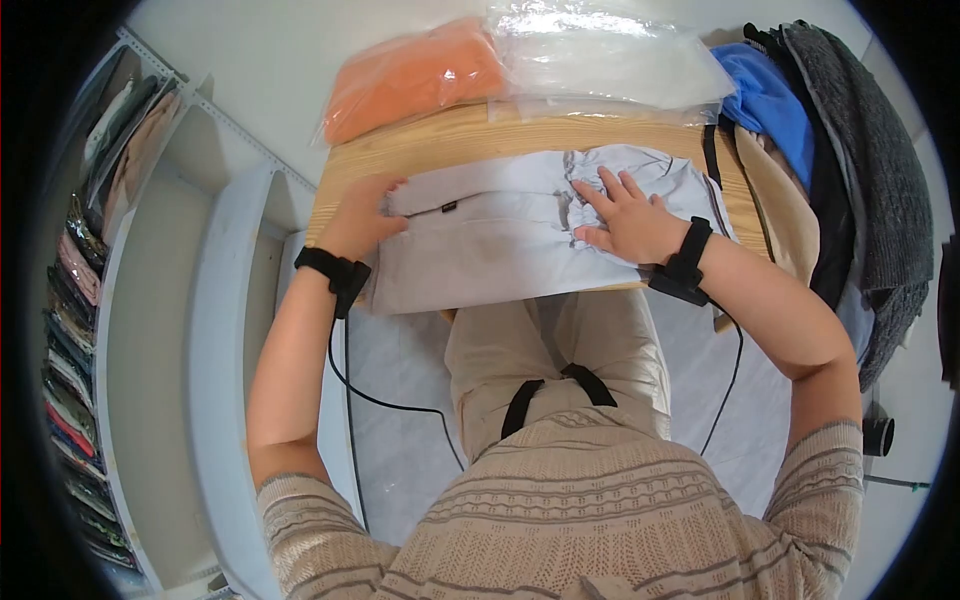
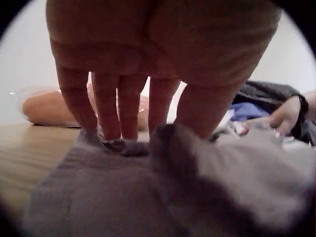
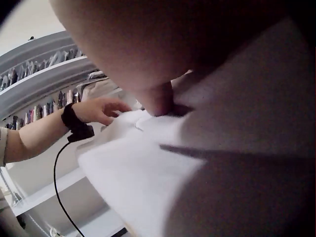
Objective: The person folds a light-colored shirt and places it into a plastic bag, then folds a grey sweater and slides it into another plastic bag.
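Observation:
A light grey folded garment lies across the wooden table, with a gathered elastic band toward its right part and a small black label near the middle. At its left end my left hand rests on the cloth, thumb and fingers apart. The left wrist view shows those fingers reaching straight down to the fabric, beside a raised fold. My right hand lies spread over the gathered band. Most of that hand is dark in the right wrist view, where its thumb touches the cloth.
At the table's back lie an orange item in clear plastic and a white bagged one. Clothes in grey, black, blue and beige are heaped at the right edge. Shelves with packed garments stand at left. Cables hang from both wrists.

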The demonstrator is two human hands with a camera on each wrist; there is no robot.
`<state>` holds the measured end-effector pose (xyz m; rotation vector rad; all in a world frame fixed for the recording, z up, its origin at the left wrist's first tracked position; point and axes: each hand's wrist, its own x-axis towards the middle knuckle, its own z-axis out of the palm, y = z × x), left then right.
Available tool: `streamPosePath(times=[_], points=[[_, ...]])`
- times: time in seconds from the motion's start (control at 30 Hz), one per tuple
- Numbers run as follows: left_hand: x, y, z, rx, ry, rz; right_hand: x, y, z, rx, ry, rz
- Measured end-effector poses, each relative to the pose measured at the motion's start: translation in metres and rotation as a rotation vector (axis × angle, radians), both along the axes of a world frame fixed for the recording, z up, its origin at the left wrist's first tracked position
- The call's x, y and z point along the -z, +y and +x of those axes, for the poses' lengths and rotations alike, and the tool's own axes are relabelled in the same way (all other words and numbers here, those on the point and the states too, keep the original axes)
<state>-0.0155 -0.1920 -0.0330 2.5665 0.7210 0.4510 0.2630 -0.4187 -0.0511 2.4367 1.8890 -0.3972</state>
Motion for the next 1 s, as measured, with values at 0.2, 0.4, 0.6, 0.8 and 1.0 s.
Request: streamPosePath(times=[0.2,0.4,0.6,0.8,1.0], points=[[0.015,0.009,0.014,0.026,0.23,0.204,-0.003,0.0,0.01,-0.132,0.056,0.172],[-0.016,-0.014,0.005,0.056,-0.085,0.287,-0.001,0.0,0.016,-0.171,0.209,0.303],[0.0,-0.013,-0.019,0.221,0.07,0.242,0.004,0.001,0.019,-0.235,0.285,0.365],[0.014,-0.012,-0.019,0.209,0.092,0.207,-0.018,0.012,0.009,-0.156,0.075,0.489],[0.013,-0.018,-0.021,0.152,0.095,0.165,-0.012,0.045,-0.014,-0.348,-0.068,0.597]])
